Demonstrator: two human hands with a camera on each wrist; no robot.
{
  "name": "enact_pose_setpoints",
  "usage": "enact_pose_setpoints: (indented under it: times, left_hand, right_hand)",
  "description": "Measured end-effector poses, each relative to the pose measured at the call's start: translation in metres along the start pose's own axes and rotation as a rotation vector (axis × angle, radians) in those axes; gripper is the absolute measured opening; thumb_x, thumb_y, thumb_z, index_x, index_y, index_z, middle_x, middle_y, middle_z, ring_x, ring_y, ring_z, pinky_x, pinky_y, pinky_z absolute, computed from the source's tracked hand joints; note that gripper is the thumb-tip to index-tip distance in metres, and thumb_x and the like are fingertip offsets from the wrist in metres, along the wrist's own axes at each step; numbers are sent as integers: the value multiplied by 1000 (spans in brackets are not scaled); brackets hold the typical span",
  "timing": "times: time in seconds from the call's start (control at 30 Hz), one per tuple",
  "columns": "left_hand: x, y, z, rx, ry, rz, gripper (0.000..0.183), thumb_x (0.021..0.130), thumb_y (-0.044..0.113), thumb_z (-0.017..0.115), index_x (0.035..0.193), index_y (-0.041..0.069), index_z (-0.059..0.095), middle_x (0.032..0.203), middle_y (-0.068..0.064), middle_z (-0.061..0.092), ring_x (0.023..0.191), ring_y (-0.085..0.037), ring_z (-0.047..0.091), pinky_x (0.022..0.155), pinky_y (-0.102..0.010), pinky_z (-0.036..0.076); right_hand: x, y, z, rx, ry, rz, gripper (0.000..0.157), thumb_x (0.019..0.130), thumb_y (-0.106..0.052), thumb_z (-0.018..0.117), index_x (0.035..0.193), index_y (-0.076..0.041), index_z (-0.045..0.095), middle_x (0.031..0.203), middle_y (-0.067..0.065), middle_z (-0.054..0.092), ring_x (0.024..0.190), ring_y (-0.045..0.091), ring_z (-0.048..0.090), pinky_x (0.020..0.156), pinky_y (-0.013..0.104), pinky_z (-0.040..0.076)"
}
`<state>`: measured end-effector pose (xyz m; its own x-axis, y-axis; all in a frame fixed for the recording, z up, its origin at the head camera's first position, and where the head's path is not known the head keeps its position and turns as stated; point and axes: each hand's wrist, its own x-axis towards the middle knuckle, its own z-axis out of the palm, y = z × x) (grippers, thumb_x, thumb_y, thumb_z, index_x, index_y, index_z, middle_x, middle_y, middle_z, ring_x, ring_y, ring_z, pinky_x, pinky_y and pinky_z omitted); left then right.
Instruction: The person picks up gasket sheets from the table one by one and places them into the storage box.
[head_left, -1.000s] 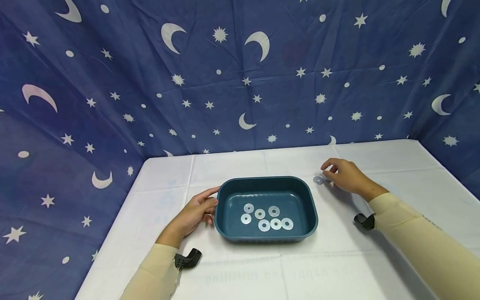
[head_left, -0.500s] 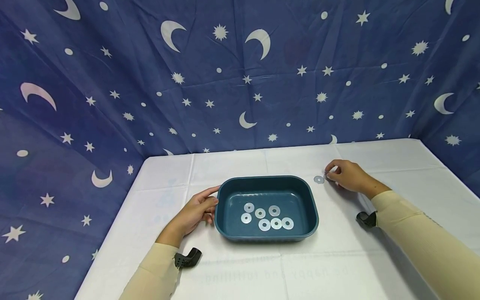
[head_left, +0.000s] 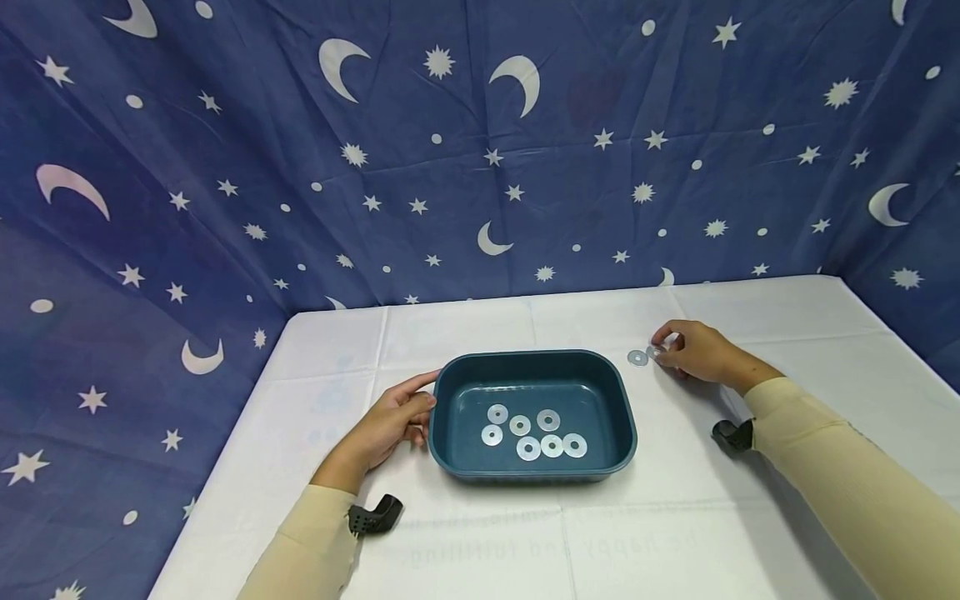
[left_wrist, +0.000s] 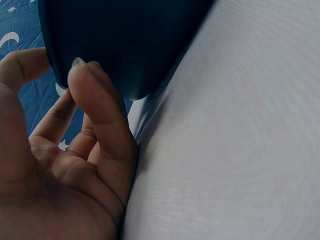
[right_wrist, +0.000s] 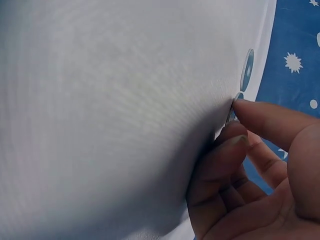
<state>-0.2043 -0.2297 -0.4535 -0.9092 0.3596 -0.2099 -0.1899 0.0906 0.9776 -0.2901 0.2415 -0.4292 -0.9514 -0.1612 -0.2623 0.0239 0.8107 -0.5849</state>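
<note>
A dark teal rectangular bin (head_left: 528,478) stands on the white cloth with several flat metal washers (head_left: 528,458) spread over its floor. At its left end my left hand (head_left: 382,429) rests fingertips against the outer wall, with none reaching inside. In the left wrist view the fingers touch the bin's (left_wrist: 120,50) edge. Right of the bin, my right hand (head_left: 697,354) pinches a washer (right_wrist: 230,118) by its edge, low over the cloth. A second washer (head_left: 632,358) lies flat just left of those fingertips. The right fingers partly cover the pinched washer.
A white cloth (head_left: 465,533) covers the table, creased, with faint mirrored lettering near the front. Behind and at the sides hangs a blue curtain (head_left: 420,250) with moons and stars. Black wrist mounts (head_left: 375,515) sit at both cuffs.
My right hand has shifted slightly right, and its spread thumb and finger have come together on the washer. The left hand and bin stay put.
</note>
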Motion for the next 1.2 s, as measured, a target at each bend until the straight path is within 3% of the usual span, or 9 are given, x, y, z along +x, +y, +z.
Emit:
enact_pose_setpoints:
  times: [0.6,1.2]
  left_hand:
    - [-1,1,0,-5,-2,-1,58,101,20,55,155,11,36,79,5,59,59,-9,57,53,-19,50]
    - [0,-1,0,5,0,-3,58,100,21,55,155,11,36,81,3,60,59,-8,57,53,-20,51]
  right_hand:
    - [-1,-1,0,-11,-19,-5,30,93,-10,67,118,-2,53,82,9,52,67,18,55,57,28,48]
    - [-3,-2,4,-61,78,-73,28,89,-4,69,113,-1,54,86,11,54,66,17,55,58,28,50]
